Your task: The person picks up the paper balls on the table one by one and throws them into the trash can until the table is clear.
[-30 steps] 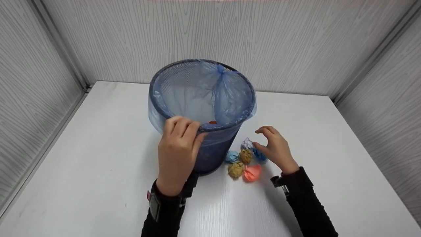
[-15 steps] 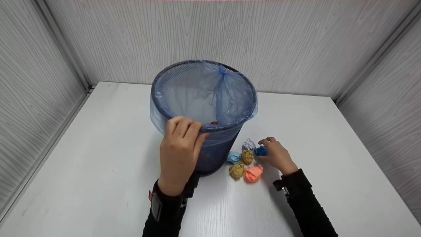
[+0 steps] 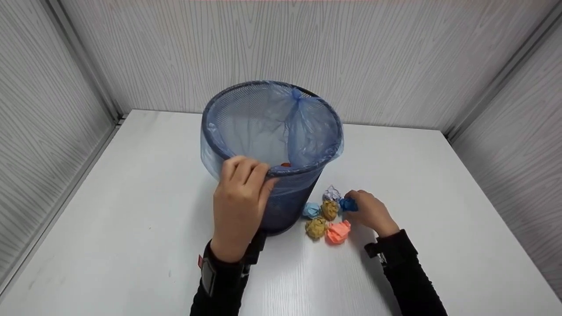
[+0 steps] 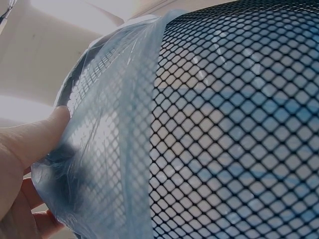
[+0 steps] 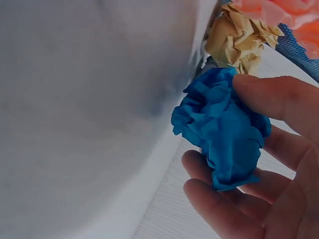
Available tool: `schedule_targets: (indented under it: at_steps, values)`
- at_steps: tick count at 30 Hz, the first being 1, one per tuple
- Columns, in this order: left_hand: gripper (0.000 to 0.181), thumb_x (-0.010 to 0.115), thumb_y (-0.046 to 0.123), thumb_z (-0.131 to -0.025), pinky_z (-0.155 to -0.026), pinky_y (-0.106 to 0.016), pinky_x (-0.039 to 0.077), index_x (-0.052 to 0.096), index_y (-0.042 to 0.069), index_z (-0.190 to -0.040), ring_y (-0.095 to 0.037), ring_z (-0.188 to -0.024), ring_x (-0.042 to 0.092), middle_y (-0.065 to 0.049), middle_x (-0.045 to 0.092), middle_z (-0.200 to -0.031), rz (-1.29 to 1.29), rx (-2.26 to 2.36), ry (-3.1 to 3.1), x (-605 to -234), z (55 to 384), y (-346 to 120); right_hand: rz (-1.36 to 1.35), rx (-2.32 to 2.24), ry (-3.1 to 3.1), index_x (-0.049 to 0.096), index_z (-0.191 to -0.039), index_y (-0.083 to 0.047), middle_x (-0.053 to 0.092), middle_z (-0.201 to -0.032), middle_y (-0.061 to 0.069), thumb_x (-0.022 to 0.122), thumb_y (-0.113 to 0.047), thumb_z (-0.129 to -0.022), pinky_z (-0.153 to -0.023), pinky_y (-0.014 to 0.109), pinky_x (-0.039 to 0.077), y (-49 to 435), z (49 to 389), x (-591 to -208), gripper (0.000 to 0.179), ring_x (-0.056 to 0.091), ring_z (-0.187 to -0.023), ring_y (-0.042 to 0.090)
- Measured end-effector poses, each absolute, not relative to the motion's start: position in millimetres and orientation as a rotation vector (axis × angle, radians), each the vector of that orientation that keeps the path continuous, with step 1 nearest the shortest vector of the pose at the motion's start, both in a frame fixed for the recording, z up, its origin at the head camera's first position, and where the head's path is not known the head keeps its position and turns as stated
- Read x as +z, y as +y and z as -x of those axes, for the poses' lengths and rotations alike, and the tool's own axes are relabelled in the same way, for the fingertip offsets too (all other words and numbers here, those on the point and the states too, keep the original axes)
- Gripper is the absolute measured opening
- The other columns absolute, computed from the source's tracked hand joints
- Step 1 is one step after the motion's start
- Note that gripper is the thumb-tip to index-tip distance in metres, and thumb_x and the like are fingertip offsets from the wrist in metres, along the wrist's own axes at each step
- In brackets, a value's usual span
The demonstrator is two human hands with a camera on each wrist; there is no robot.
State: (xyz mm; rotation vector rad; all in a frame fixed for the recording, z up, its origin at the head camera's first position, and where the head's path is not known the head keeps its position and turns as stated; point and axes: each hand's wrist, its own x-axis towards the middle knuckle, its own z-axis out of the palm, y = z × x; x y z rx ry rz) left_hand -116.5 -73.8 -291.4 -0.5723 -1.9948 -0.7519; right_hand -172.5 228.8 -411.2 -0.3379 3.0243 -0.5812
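Note:
My left hand (image 3: 237, 206) grips the near rim of a dark mesh wastebasket (image 3: 284, 208). A translucent blue bin bag (image 3: 259, 127) lines it and folds over the rim, with a knot at the back. In the left wrist view, the thumb (image 4: 42, 133) presses the bag at the rim and the fingers curl on the other side. My right hand (image 3: 372, 213) holds a crumpled dark blue paper ball (image 3: 349, 204) low by the table. In the right wrist view, thumb and fingers close around that ball (image 5: 222, 132).
Beside the basket's right side lie several more crumpled paper balls: white (image 3: 332, 193), light blue (image 3: 312, 210), two tan ones (image 3: 330, 210) and coral (image 3: 338, 232). Something red (image 3: 286, 164) shows inside the bag. Grey wood-grain panels (image 3: 281, 44) enclose the white table (image 3: 145, 184).
My right hand has come down onto the dark blue paper ball and taken hold of it. My left hand stays on the rim.

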Motion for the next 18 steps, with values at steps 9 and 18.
schedule_targets:
  at_steps: [9,18]
  values:
    - [0.02,0.066,0.02,-0.079,-0.076,-0.033,0.044,0.062,0.003,-0.088,-0.026,-0.091,0.045,-0.008,0.054,-0.087,0.571,-0.751,-2.002,-292,116,-74,0.41,-0.883,3.271,0.057,-0.11,-0.002,0.055,-0.105,0.016,0.068,-0.012,-0.075,-0.073,0.043,0.046,218,155,-376,0.038,0.055,-0.091,0.028]
    - [0.02,0.065,0.02,-0.079,-0.077,-0.033,0.043,0.061,0.003,-0.088,-0.027,-0.091,0.045,-0.008,0.053,-0.086,0.576,-0.757,-2.013,-291,115,-74,0.693,-1.543,3.458,0.055,-0.11,0.0,0.054,-0.107,0.014,0.071,0.004,-0.069,-0.071,0.027,0.05,189,134,-332,0.044,0.054,-0.096,0.021]
